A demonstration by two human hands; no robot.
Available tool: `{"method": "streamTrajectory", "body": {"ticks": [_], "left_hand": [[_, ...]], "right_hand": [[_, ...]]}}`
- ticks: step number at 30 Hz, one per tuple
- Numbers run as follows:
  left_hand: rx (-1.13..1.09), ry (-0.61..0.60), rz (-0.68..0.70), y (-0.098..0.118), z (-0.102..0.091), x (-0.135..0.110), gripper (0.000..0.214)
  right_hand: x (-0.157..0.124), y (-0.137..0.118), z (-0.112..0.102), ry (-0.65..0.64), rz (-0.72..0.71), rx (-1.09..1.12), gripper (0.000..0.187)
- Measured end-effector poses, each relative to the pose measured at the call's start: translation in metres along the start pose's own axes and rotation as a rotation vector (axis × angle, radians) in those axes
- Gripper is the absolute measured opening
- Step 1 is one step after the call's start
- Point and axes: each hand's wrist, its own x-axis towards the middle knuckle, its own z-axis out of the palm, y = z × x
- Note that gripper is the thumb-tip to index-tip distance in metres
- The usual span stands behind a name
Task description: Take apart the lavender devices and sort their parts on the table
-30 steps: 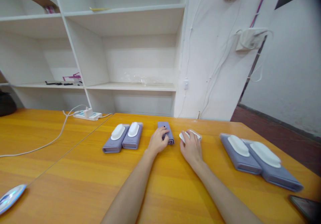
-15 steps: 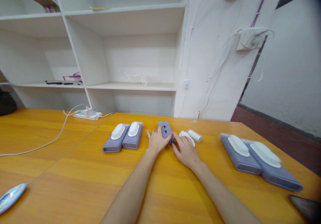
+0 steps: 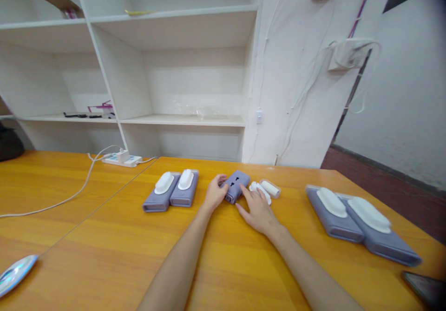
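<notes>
A small purple socket block (image 3: 238,184) with dark plug holes lies angled on the orange table (image 3: 104,236), its far end turned right. My left hand (image 3: 215,193) grips its near left end with curled fingers. My right hand (image 3: 257,209) lies open beside it, fingers stretched and touching the block's right side. Just right of it lie a white cap (image 3: 259,191) and a clear-cased white piece (image 3: 271,188).
Two purple blocks with white caps (image 3: 172,188) sit to the left, two larger ones (image 3: 358,218) to the right. A white power strip (image 3: 120,159) with cable lies at the back left. White shelves stand behind. A dark phone (image 3: 425,287) is at the bottom right.
My right hand left the white cap and moved left to the purple block. The block has turned, its far end swinging right.
</notes>
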Motion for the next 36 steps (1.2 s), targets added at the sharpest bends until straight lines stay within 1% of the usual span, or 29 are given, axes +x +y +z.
{"method": "streamTrajectory", "body": {"ticks": [2, 6, 7, 9, 12, 15, 19, 23, 26, 30, 33, 36], "left_hand": [[0.088, 0.042, 0.044, 0.006, 0.002, -0.006, 0.034], [0.427, 0.067, 0.183, 0.017, 0.004, -0.013, 0.054], [0.489, 0.062, 0.205, 0.018, 0.003, -0.013, 0.054], [0.527, 0.036, 0.221, 0.019, 0.001, -0.011, 0.051], [0.467, -0.020, 0.186, 0.014, -0.004, -0.005, 0.047], [0.395, -0.063, 0.140, 0.008, -0.008, 0.001, 0.048], [0.356, -0.075, 0.133, 0.004, -0.008, 0.005, 0.046], [0.308, -0.098, 0.128, 0.008, -0.012, 0.005, 0.042], [0.262, -0.163, 0.116, 0.010, -0.025, 0.005, 0.042], [0.186, -0.265, 0.065, 0.010, -0.047, 0.001, 0.051], [0.225, -0.257, 0.092, 0.010, -0.052, -0.007, 0.047], [0.293, -0.183, 0.160, 0.009, -0.045, -0.020, 0.048]], "right_hand": [[0.001, 0.000, 0.001, -0.004, 0.019, -0.018, 0.054], [0.003, 0.003, 0.004, 0.015, 0.097, -0.082, 0.047], [0.003, 0.003, 0.005, 0.021, 0.113, -0.097, 0.045], [0.003, 0.004, 0.005, 0.032, 0.141, -0.122, 0.044], [0.003, 0.004, 0.003, 0.042, 0.166, -0.143, 0.044], [0.003, 0.004, 0.002, 0.052, 0.176, -0.145, 0.045], [0.002, 0.006, 0.003, 0.073, 0.189, -0.135, 0.047], [0.002, 0.008, 0.003, 0.099, 0.201, -0.118, 0.046], [0.003, 0.008, -0.001, 0.145, 0.189, -0.092, 0.045], [0.004, 0.008, -0.009, 0.253, 0.161, -0.040, 0.041], [0.007, 0.007, -0.012, 0.338, 0.154, 0.034, 0.037], [0.011, 0.006, -0.009, 0.394, 0.198, 0.141, 0.035]]}}
